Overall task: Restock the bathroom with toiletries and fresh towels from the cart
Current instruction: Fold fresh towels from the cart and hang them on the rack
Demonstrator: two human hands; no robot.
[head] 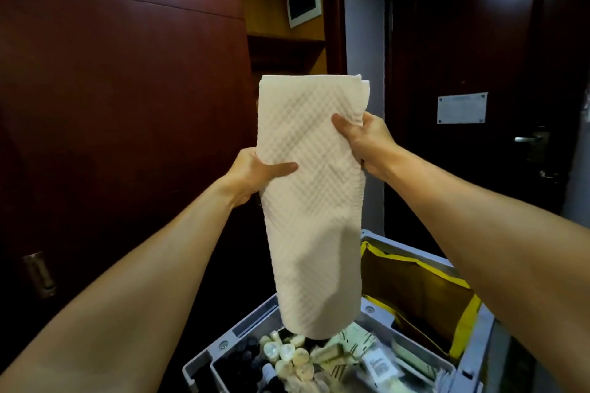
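Both hands, left (255, 174) and right (360, 137), grip a folded white towel (311, 201) by its sides, upright above the cart (469, 322) tray's far edge over what look like small toiletries (293, 357), so fetching seems done and carrying it to the bathroom is next.

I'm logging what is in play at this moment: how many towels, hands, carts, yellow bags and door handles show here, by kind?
Folded white towel, held up by both hands: 1
Hands, left hand and right hand: 2
Grey cart with small toiletries in its tray: 1
Yellow bag on the cart: 1
Metal door handle: 1
Total: 6
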